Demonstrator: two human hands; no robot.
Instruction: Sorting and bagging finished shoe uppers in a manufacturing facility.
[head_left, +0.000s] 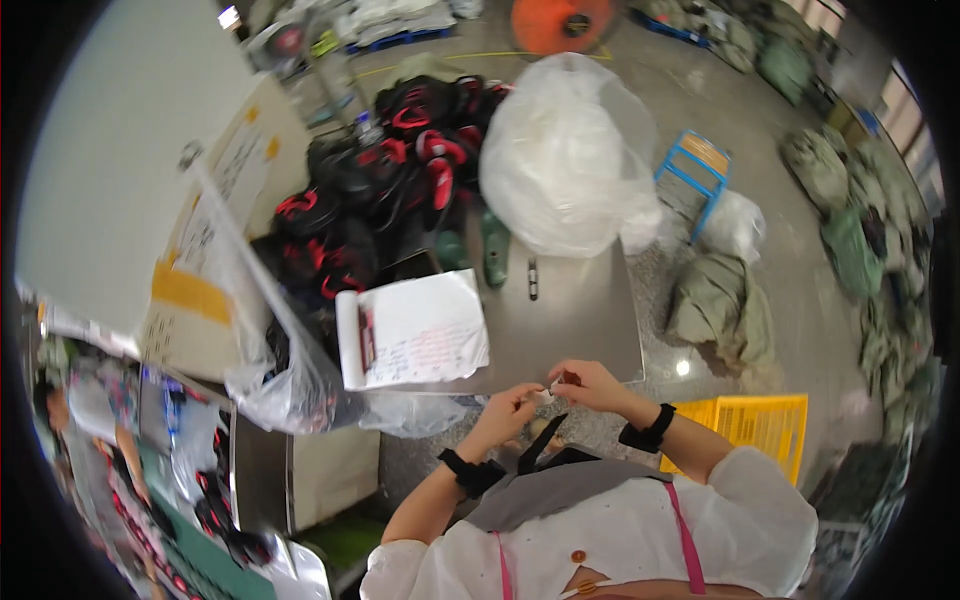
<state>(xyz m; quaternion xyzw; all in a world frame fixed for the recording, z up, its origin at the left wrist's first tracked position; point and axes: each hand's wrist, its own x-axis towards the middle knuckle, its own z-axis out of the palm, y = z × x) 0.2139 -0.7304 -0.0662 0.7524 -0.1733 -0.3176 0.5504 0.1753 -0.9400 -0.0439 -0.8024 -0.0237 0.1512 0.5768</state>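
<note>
My left hand (506, 413) and my right hand (588, 386) meet in front of my body at the table's near edge. The fingers of both are pinched together around a small whitish thing (546, 393), too small to name. A black band circles each wrist. Just beyond on the grey table (580, 330) lies a small dark stick-shaped thing (533, 280). To its left is a paper pad (425, 330) with handwriting, a dark red object at its left side. Behind the pad stand two green foot-shaped forms (494, 250), which look like shoe lasts.
Black and red shoes (375, 170) are heaped at the table's far left. A large bag of white plastic (565, 150) sits far right. Clear plastic (290, 370) hangs at the left. On the floor at right are a yellow crate (750, 415), a blue-framed stool (697, 170) and sacks (720, 300).
</note>
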